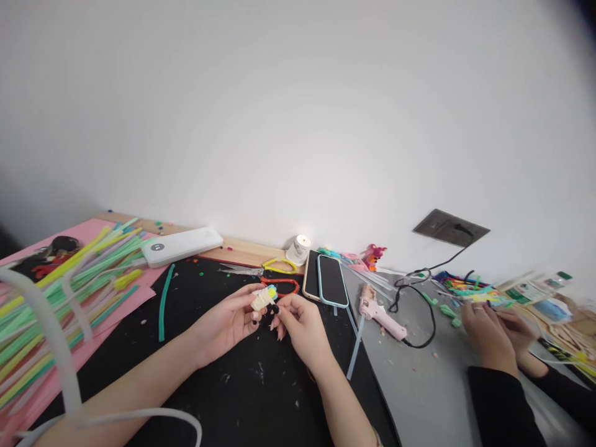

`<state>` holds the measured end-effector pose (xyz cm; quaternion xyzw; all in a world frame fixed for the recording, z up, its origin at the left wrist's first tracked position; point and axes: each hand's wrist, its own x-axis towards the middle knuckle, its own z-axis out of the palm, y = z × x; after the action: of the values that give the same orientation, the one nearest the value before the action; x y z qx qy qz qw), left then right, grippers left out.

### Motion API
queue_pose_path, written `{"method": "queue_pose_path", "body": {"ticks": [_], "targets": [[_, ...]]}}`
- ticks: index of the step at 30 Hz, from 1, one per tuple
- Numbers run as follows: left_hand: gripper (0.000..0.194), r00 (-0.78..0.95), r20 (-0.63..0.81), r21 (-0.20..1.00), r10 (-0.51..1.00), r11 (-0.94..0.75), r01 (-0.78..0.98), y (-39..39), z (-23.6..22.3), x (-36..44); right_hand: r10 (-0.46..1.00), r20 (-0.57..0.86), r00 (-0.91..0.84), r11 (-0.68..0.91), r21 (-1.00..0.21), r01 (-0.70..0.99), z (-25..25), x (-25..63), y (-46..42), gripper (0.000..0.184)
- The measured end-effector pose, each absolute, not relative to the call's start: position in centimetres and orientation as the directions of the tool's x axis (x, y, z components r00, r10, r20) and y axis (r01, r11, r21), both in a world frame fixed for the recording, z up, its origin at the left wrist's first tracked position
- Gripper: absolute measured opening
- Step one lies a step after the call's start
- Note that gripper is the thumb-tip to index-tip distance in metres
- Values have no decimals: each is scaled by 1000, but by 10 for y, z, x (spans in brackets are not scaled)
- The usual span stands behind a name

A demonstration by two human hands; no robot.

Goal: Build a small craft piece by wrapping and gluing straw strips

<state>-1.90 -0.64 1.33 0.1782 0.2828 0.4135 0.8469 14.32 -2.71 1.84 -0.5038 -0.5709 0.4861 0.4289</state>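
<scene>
Just above the black work surface (233, 397), my left hand (230, 316) is closed round a small cream-coloured craft figure (262, 299) that looks wound from fuzzy stems. Blue and yellow bits show at the figure's top right, and black bits hang on its right side. My right hand (305, 326) meets the figure from the right, its thumb and fingers pinched at a black part (274, 309). What exactly those fingertips grip is too small to make out. Right behind the hands lie red-handled scissors (291, 287) and yellow-handled scissors (282, 266).
Pipe cleaners (41, 316) lie in a heap at left beside a white power bank (186, 246). Two phones (333, 280) rest right of the scissors. A pink glue gun (384, 320) trails a black cord. At right, another person's hands (493, 329) work. A white cable crosses the lower left.
</scene>
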Motion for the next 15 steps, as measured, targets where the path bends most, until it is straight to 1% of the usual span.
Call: {"method": "queue_pose_path", "body": {"ticks": [7, 15], "targets": [[14, 510, -347, 494, 787, 615, -614, -5, 10, -20, 986, -15, -166, 3, -994, 110, 18, 145, -26, 13], [14, 536, -346, 460, 771, 637, -619, -5, 8, -22, 988, 1, -152, 16, -995, 96, 20, 145, -26, 11]]}}
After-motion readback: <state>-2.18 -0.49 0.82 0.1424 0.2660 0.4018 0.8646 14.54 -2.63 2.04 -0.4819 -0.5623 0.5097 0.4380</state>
